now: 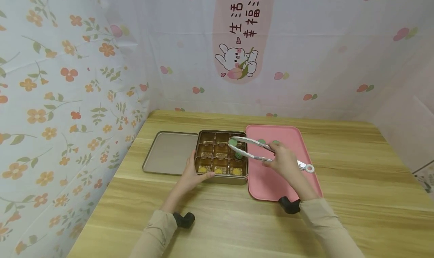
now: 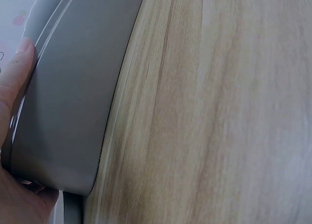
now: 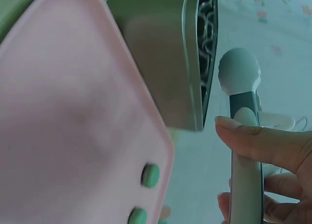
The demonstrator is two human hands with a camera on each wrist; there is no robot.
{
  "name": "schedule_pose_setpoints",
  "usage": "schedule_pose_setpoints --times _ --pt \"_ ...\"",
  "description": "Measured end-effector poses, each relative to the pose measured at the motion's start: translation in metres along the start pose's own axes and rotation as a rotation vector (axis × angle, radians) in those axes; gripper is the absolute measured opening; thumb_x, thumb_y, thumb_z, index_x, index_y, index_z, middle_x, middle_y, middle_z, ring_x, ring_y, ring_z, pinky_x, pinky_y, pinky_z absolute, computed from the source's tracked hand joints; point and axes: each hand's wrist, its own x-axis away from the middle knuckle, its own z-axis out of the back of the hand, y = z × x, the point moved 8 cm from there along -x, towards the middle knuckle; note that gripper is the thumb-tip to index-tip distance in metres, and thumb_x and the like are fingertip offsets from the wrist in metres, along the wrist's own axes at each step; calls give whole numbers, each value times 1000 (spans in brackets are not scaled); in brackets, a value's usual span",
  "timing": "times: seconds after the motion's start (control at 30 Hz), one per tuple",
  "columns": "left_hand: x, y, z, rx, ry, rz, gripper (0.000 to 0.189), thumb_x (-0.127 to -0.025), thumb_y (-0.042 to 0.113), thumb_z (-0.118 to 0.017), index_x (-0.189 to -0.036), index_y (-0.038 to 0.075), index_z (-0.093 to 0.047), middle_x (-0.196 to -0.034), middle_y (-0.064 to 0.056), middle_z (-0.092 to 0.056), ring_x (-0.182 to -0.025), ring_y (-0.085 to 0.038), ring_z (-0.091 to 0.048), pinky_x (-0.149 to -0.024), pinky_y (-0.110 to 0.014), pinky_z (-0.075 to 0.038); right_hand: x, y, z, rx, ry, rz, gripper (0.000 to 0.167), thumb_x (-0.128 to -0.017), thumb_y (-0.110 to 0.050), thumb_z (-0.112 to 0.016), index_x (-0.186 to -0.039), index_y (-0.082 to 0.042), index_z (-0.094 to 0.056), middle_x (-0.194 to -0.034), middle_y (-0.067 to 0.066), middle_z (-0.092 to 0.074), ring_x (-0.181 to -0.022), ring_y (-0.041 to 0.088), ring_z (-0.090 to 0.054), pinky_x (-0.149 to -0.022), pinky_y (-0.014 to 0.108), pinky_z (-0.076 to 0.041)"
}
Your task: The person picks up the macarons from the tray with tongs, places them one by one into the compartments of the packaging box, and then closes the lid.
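My right hand grips a pair of tongs with pale tips. Between the tips is a round green piece, held over the right part of a divided tin box. Yellow round pieces sit in the box's front row, and at least one green piece lies in its right column. My left hand holds the box at its front left corner, the thumb along the front near the rim. In the right wrist view, my thumb presses on the tongs' handle.
A pink tray lies against the box's right side, with two green pieces visible near its far end. Left of the box lies a flat metal lid. The wooden table meets a patterned cloth behind.
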Motion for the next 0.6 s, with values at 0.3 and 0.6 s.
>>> schedule_pose_setpoints --times 0.3,0.6 --pt "2 0 0 22 -3 4 113 -72 40 -75 -147 10 3 -151 -22 -3 -138 -44 -13 -108 -60 -22 -4 -15 -19 22 -96 -13 67 -65 -23 -82 -123 -4 -55 -110 20 -59 -78 33 -60 -59 43 -48" --pt "1 0 1 12 -2 -3 115 -70 43 -75 -147 10 3 -151 -23 -3 -137 -44 -14 -108 -60 -22 -5 -21 -24 17 -117 6 61 -64 -21 -82 -117 -2 -58 -102 17 -59 -76 29 -60 -56 41 -49"
